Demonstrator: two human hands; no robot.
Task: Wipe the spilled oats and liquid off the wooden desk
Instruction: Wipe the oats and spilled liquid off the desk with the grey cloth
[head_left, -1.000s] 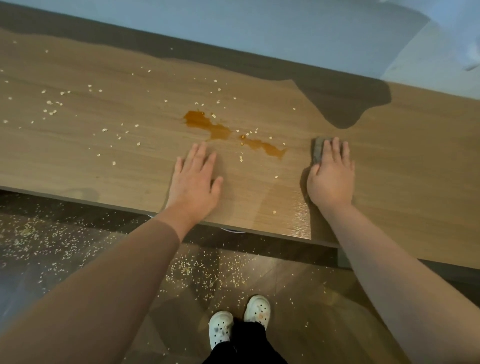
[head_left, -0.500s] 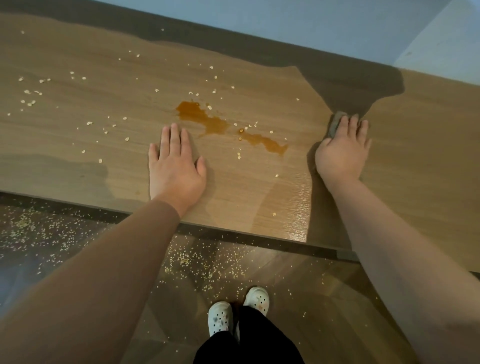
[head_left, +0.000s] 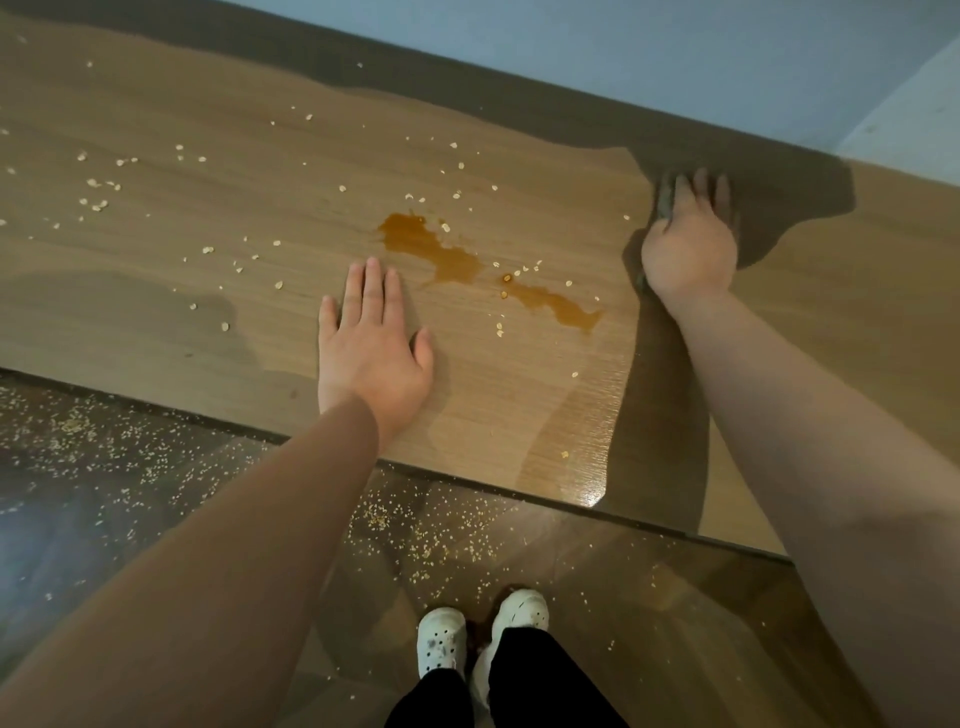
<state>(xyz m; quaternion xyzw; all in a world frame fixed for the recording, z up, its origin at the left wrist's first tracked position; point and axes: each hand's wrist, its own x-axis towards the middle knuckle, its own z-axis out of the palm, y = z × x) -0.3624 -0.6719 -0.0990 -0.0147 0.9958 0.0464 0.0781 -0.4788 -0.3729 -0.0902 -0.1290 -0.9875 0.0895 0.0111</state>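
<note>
A wooden desk (head_left: 156, 312) carries an amber liquid puddle (head_left: 447, 257) in two joined patches near its middle. Pale oat flakes (head_left: 98, 202) lie scattered over the left and centre of the desk. My left hand (head_left: 371, 353) rests flat on the wood just left of the puddle, fingers straight. My right hand (head_left: 688, 244) presses with straight fingers on a grey cloth (head_left: 665, 200) far on the right, near the desk's back edge; most of the cloth is hidden under the palm.
A wet streak (head_left: 587, 436) shines along the desk's front edge below my right arm. Many oats (head_left: 415, 525) litter the dark floor under the desk's edge. My feet in white clogs (head_left: 441, 642) stand below. A pale wall (head_left: 571, 52) backs the desk.
My right hand has pushed the cloth away from me toward the back of the desk. My left hand stays flat beside the puddle. The camera view has shifted.
</note>
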